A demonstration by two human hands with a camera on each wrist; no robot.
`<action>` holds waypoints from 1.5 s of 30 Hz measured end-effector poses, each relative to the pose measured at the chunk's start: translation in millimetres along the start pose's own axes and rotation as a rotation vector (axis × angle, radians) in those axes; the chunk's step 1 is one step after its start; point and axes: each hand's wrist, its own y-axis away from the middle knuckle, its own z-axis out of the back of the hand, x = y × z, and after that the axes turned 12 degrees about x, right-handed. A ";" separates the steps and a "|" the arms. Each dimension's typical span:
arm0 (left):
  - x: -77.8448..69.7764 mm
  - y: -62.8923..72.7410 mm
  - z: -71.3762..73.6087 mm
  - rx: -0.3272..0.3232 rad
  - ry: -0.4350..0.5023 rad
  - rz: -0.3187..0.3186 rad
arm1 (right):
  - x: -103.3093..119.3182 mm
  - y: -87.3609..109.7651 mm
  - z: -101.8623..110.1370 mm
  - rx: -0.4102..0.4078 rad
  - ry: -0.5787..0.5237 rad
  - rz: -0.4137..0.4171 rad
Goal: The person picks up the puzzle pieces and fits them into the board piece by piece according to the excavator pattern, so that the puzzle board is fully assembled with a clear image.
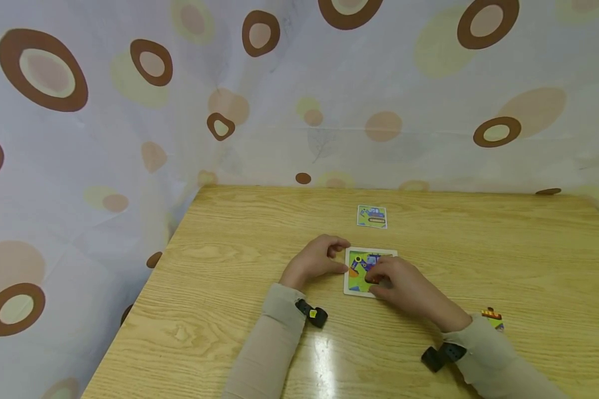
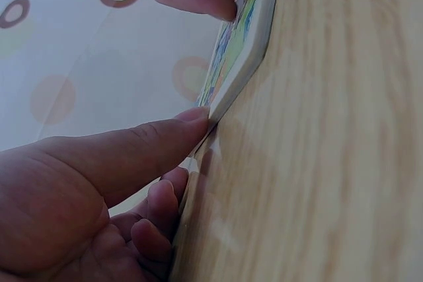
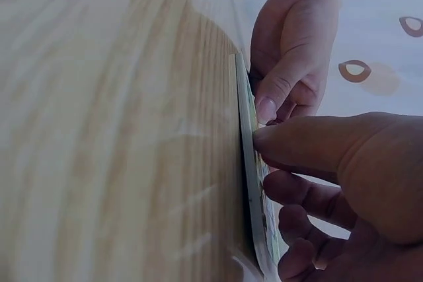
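A small jigsaw puzzle point(image 1: 359, 280) in a white frame lies on the wooden table, showing a blue digger on green. My left hand point(image 1: 320, 257) is at the frame's left side, the thumb touching its edge in the left wrist view and the index fingertip near the far left corner. Over the right part of the puzzle is my right hand point(image 1: 401, 285), its bent fingers on the picture. In the right wrist view the right thumb point(image 3: 297, 140) touches the frame's near edge. Whether a piece is between the right fingers is hidden.
Behind the puzzle lies a square card point(image 1: 372, 216) with a similar blue digger picture. A loose puzzle piece point(image 1: 492, 318), yellow, red and green, lies beside the right forearm and is partly covered by it. A patterned cloth point(image 1: 299, 144) hangs behind the wooden table point(image 1: 219, 266).
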 end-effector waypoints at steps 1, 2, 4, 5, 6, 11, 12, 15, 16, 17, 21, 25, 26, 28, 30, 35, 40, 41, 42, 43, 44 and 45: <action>0.2 -0.5 0.1 -0.001 0.001 0.000 | -0.2 -0.1 -0.5 -0.005 0.003 0.000; -0.2 -0.2 0.1 -0.001 0.001 0.003 | -0.3 0.0 -0.8 -0.009 0.004 -0.001; -0.6 0.2 0.2 0.000 -0.002 0.005 | -0.8 0.1 -1.3 -0.013 0.006 0.000; -0.6 0.2 0.2 0.001 -0.002 0.005 | -1.1 0.2 -1.4 -0.013 0.006 0.001; -0.8 0.3 0.1 0.002 -0.004 0.005 | -1.1 0.5 -1.1 -0.011 0.006 -0.001; -1.4 0.7 0.1 0.002 -0.003 0.003 | 1.5 4.4 3.2 0.003 -0.026 -0.016; -1.5 0.7 0.2 0.002 -0.001 0.003 | 2.1 5.7 4.5 0.003 -0.036 -0.026; -1.7 1.0 0.4 0.002 -0.004 0.003 | 2.7 10.0 8.4 -0.011 -0.066 -0.036; -1.5 1.0 0.5 0.003 -0.005 0.002 | 2.1 11.5 9.4 -0.016 -0.069 -0.039; -1.3 1.1 0.6 0.004 -0.007 0.002 | 1.3 13.1 10.2 -0.022 -0.073 -0.046; -0.2 1.4 0.9 0.001 -0.012 0.009 | -2.0 19.4 14.1 -0.033 -0.076 -0.053; 0.3 1.5 1.0 -0.002 -0.017 0.010 | -4.3 28.2 18.1 -0.038 -0.072 -0.071; 0.2 1.6 0.9 0.000 -0.018 0.008 | -4.9 31.0 19.1 -0.040 -0.066 -0.077; -0.2 1.9 0.7 0.002 -0.017 0.003 | -6.9 37.5 21.3 -0.048 -0.057 -0.090; -0.8 2.0 0.7 0.004 -0.018 -0.001 | -9.6 44.2 23.9 -0.060 -0.037 -0.096; -1.0 1.4 -0.7 -0.005 -0.015 0.005 | -17.7 60.1 30.1 -0.076 0.015 -0.101; -1.9 1.9 0.0 -0.009 -0.029 0.013 | -23.0 73.1 35.1 -0.070 0.033 -0.114; -2.0 2.0 -0.1 -0.009 -0.029 0.012 | -24.1 75.9 36.2 -0.066 0.032 -0.116; -1.9 1.9 -0.1 -0.009 -0.029 0.010 | -25.3 78.8 37.3 -0.061 0.028 -0.118; -1.9 1.8 -0.3 -0.009 -0.029 0.009 | -26.5 81.9 38.1 -0.061 0.027 -0.118; -1.8 1.5 -0.5 -0.009 -0.030 0.008 | -27.8 85.4 39.2 -0.056 0.026 -0.115; -1.9 1.3 -0.8 -0.009 -0.032 0.008 | -29.1 88.9 40.4 -0.050 0.025 -0.110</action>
